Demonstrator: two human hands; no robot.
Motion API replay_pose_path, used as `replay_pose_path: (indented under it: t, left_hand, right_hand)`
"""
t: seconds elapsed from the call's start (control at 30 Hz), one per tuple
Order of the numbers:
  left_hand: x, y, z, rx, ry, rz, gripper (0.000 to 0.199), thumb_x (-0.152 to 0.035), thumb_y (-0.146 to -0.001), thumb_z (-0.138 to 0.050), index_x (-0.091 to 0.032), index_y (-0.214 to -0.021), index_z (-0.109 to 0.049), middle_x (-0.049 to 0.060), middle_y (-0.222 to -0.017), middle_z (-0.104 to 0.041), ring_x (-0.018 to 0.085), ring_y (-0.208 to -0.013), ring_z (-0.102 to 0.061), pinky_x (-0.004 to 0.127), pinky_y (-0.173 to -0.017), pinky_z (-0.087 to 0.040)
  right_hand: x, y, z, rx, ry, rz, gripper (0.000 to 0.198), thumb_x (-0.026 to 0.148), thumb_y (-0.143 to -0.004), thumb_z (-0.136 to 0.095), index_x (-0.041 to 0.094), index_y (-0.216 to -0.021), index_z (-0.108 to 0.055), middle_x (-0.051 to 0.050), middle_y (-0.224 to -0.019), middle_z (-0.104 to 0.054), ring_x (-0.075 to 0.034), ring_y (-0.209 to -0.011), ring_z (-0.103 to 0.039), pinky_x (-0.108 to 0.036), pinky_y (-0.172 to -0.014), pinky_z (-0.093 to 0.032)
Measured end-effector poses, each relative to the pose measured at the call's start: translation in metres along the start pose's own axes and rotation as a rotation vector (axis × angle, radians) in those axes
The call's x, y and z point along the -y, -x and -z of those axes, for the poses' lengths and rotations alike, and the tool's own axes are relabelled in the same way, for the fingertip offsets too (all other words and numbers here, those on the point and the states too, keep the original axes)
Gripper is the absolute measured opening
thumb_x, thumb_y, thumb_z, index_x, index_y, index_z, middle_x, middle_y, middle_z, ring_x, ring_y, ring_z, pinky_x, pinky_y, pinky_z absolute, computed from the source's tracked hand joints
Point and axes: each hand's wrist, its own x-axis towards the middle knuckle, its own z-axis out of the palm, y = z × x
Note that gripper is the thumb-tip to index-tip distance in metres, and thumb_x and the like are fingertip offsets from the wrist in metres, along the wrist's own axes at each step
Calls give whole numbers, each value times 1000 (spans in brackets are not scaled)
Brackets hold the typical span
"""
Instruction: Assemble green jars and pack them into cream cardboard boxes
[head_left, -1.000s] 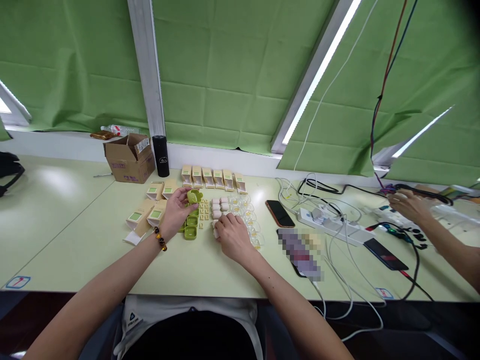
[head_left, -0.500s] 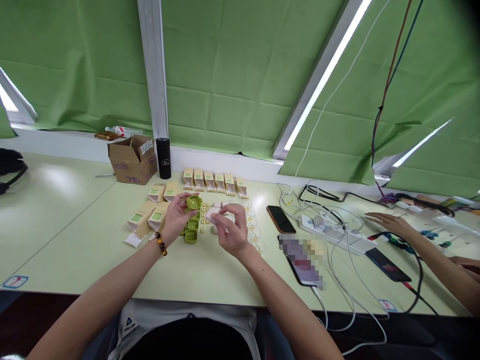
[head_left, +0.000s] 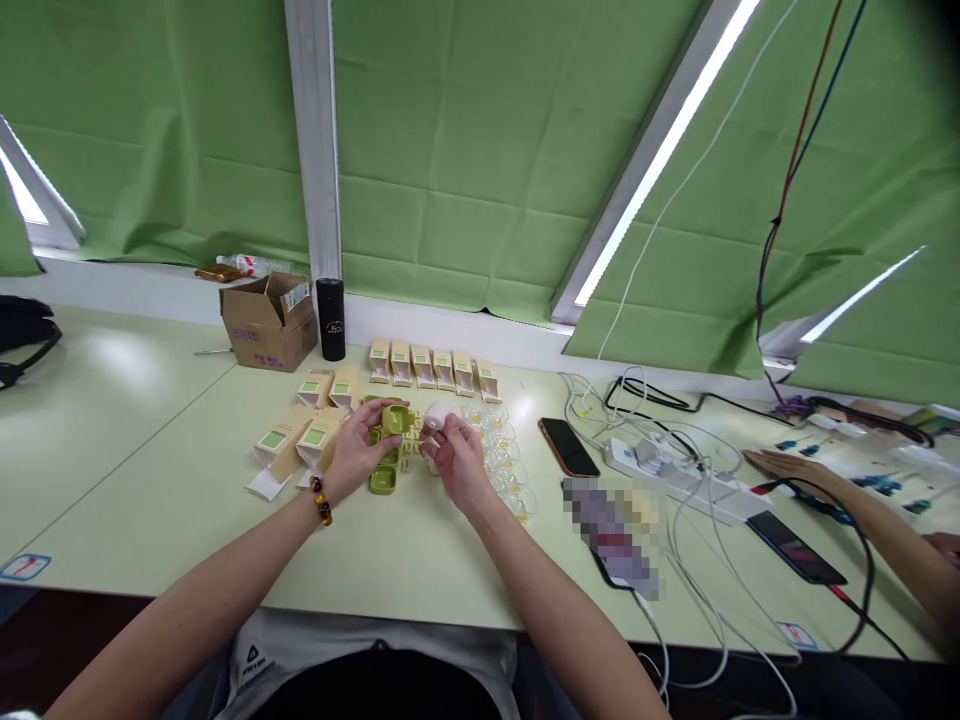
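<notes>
Clock centred on the hands. Bench (head_left: 150, 480) runs right across; carton (head_left: 268, 340) at 10 o'clock, row of small boxes (head_left: 442, 372) at 12.

Change: a second ago the right hand (head_left: 463, 465) was down among the pale pieces; now it is up, fingertips pinching one. Left hand (head_left: 356, 455) grips a green case (head_left: 397, 422), as before. Reading: pick-up looks finished, both parts in hand, fitting together not begun.

Held case: olive green, rounded corners, hollow face showing, raised above more green cases (head_left: 383, 480) at 7 o'clock. Held pale piece (head_left: 439, 413): pinkish white, smooth, rounded, just off the case's 3 o'clock side, apparently not touching. Small dark spot on it, perhaps a hole; too blurred to be sure.

Clear pieces (head_left: 517, 500) at 4 o'clock. Smallest: tiny yellow pieces (head_left: 406, 465), partly hidden, between the hands.
</notes>
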Motion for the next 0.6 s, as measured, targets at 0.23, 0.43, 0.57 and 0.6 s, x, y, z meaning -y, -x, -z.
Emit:
replay_pose_path:
  t: [0.23,0.43,0.57,0.6]
  left_hand:
    - [4,0,0,8,-1,27,53,-30,-85,-82,-21,-134,-63,15,-140,-68,28,-128,-65,43,-106,-56]
    - [0,0,-1,32,-21,12,51,-31,-87,-81,-21,-134,-64,14,-139,-68,28,-127,-66,43,-108,-54]
    - [-1,0,-1,58,-42,-13,49,-29,-88,-79,-22,-134,-64,13,-139,-68,27,-129,-64,43,-112,-51]
    - [-1,0,-1,58,-47,-16,49,-28,-88,-79,-22,-134,-65,13,-138,-68,27,-129,-64,43,-112,-51]
  right_hand:
    - [-3,3,-2,0,45,1,46,56,-77,-86,23,-103,-68,-5,-95,-71,-17,-77,-66,-27,-59,-53]
    - [-4,5,-2,-33,200,135,42,50,-79,-86,23,-108,-70,-3,-94,-70,-13,-70,-59,-27,-61,-53]
    - [-5,5,-2,-89,244,156,42,52,-78,-85,22,-104,-71,-2,-87,-69,-12,-66,-57,-26,-58,-51]
    - [-5,5,-3,-96,253,160,41,52,-79,-85,21,-103,-71,-1,-84,-69,-12,-64,-57,-26,-58,-51]
